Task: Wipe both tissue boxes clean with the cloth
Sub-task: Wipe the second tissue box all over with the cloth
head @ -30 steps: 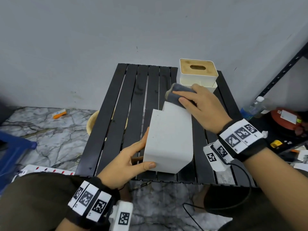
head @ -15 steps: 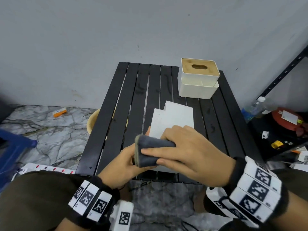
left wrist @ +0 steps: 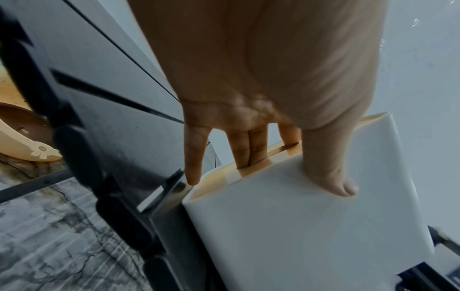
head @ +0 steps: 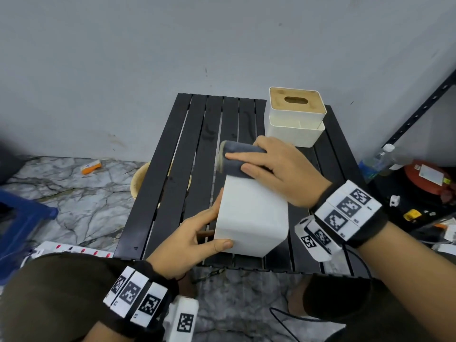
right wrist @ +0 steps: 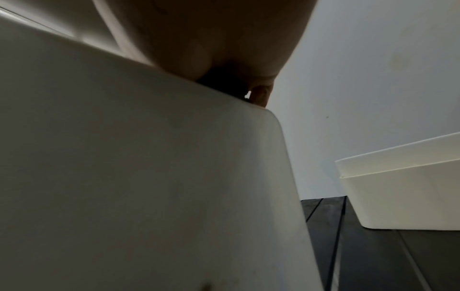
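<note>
A white tissue box point(head: 251, 218) lies tipped on its side on the black slatted table point(head: 177, 169). My left hand point(head: 209, 228) grips the box's near left corner, with the thumb on the top face and the fingers point(left wrist: 248, 153) in its wooden side. My right hand point(head: 271, 164) holds a folded grey cloth point(head: 237, 159) and presses it on the far end of the box's top face. In the right wrist view the cloth point(right wrist: 224, 82) shows only as a dark patch under the palm. A second tissue box point(head: 296, 119) with a wooden lid stands upright at the table's far right corner.
A beige basin point(head: 138, 183) sits on the floor under the table's left edge. A blue stool point(head: 19, 218) and a power strip point(head: 74, 250) lie at the left. At the right are a dark metal shelf, a bottle point(head: 377, 161) and a red object point(head: 429, 176). The wall is close behind the table.
My right hand has slid the cloth from the near end of the box's top face back to its far end. The left hand keeps the same hold.
</note>
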